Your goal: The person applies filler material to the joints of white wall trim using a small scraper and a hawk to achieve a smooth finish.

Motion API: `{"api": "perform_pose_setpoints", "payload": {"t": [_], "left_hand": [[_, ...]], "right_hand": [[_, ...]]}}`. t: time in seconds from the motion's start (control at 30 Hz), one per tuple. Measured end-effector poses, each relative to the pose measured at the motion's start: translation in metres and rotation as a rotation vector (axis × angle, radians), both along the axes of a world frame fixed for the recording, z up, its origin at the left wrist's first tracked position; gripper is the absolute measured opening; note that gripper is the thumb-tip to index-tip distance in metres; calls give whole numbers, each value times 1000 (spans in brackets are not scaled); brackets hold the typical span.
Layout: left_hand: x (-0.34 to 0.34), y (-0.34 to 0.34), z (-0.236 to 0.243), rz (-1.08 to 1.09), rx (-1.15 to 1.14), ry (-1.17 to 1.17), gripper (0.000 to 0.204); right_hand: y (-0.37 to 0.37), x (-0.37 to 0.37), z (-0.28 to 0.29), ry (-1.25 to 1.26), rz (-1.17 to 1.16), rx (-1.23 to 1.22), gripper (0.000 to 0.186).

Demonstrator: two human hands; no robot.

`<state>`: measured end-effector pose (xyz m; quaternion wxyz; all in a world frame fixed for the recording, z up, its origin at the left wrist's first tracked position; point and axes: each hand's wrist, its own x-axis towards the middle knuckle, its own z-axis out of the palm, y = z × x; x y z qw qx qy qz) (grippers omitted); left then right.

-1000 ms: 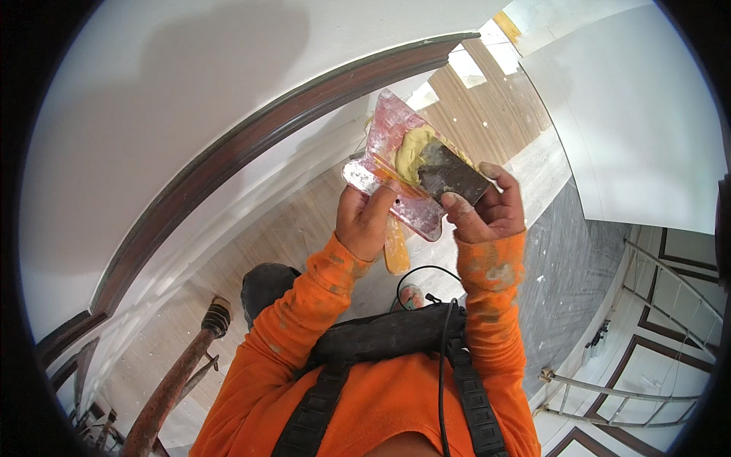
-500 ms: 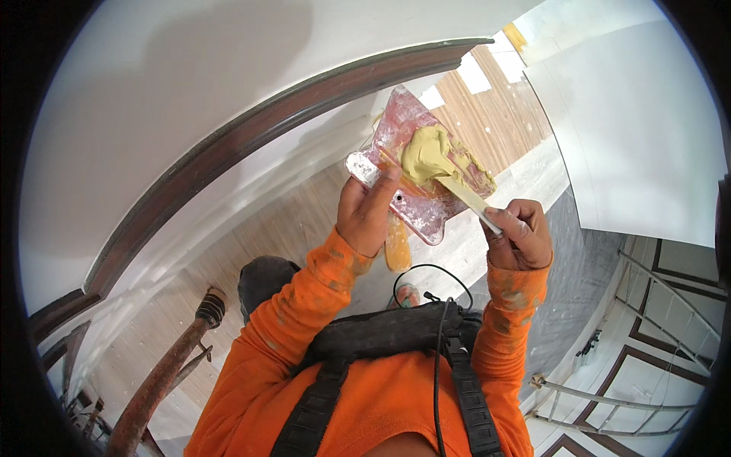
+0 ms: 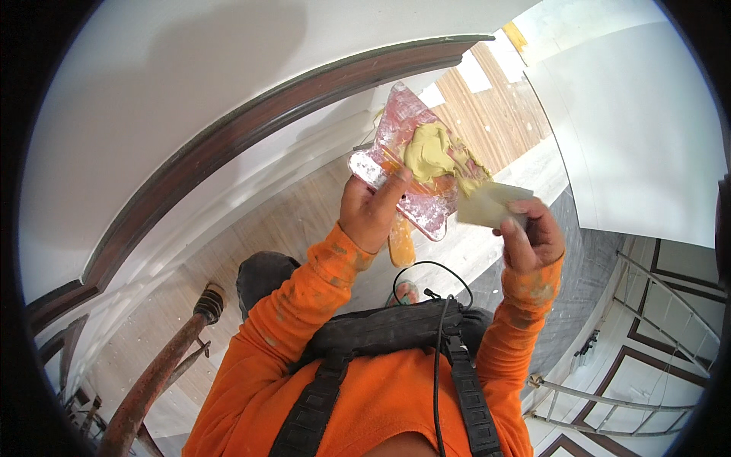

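Nearest cam: black shoulder straps [image 3: 312, 411] over an orange top [image 3: 381, 404]; below them a black waist pouch [image 3: 381, 331], looks closed, contents hidden; thin black cable [image 3: 438, 365] hangs beside it.

Further out, L grip [image 3: 373, 209] pinches the red putty board [image 3: 397, 114] at its near L side, thumb on top, fingers mostly hidden; R grip [image 3: 533, 236] pinches the R end of a flat putty spreader [image 3: 487, 207] betw. thumb & fingers. Just changed: ½ sec ago spreader shows edge-on w/ its tip in the putty; now it's turned broad face to cam, at the board's R edge; prob. means blade is out of the main mound, tho contact w/ the edge smear can't be told.

No tub or bucket in use here; board itself carries the yellow putty [image 3: 428, 152], thick mound mid-board + thin smears toward R edge; orange-yellow handle [image 3: 401, 242] pokes out below board, its other end hidden.

Beyond: rusty pole [image 3: 148, 392] at lower L; wood-look floor [image 3: 499, 99] w/ white specks; dark moulding [image 3: 228, 129] along the white wall; large white panel [image 3: 632, 129] upper R; metal frame [image 3: 620, 387] lower R.
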<state>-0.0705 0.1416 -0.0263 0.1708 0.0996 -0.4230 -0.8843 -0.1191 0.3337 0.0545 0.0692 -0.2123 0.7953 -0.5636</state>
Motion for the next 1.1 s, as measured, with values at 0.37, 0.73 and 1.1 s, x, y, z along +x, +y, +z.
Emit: {"api": "perform_pose_setpoints", "payload": {"t": [0.37,0.73,1.1], "left_hand": [[5,-3,-2,-25,-59,-47,21],[0,-6,-9,1,-200,-107,19],[2,-6,2,68,-32,-134,22]], "right_hand": [[-41,-6,15,502,90,401,19],[-38,-13,14,476,271,498,22],[-6,-34,6,-237,55,-116,20]]}}
